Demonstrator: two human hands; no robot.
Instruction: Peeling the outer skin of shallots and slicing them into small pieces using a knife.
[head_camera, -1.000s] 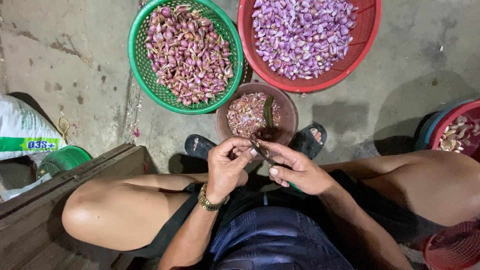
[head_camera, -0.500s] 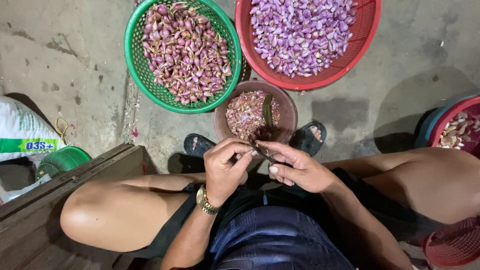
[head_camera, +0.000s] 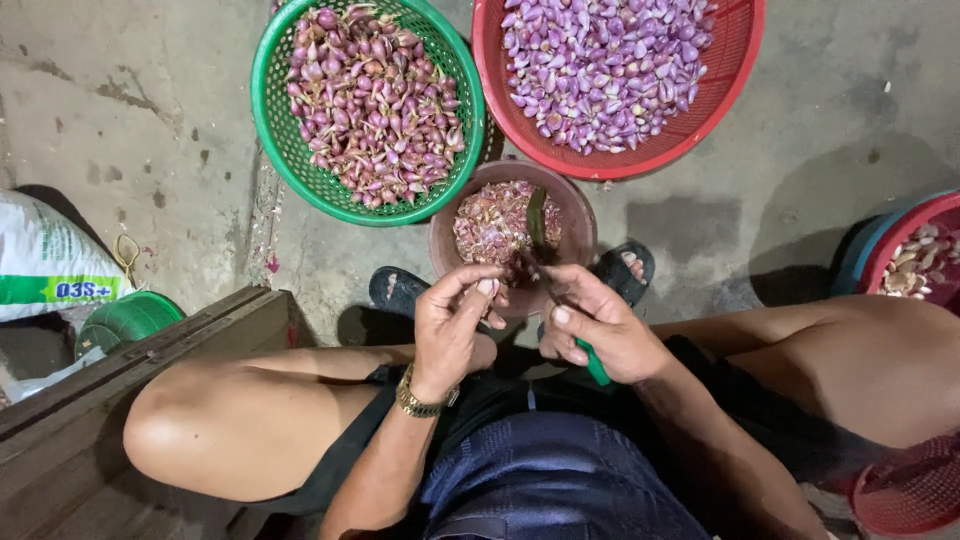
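Note:
My left hand (head_camera: 450, 325), with a gold watch on its wrist, pinches a small shallot (head_camera: 487, 288) between thumb and fingertips. My right hand (head_camera: 598, 330) grips a knife with a green handle (head_camera: 596, 366), its blade end up against the shallot. Both hands hover just over the near rim of a brown bowl (head_camera: 578, 215) that holds papery peel scraps. Beyond it, a green basket (head_camera: 270, 150) is full of unpeeled shallots and a red basket (head_camera: 620, 160) holds peeled purple ones.
My bare knees spread to both sides, feet in dark sandals (head_camera: 625, 268) on the concrete floor. A wooden plank edge (head_camera: 140, 360), a green lid (head_camera: 125, 320) and a white sack (head_camera: 50, 265) lie left. Another red basket (head_camera: 915, 250) with cloves sits right.
The view has shifted slightly, so the baskets sit a little further left and higher. Both hands stay together over the bowl, working the shallot with the knife.

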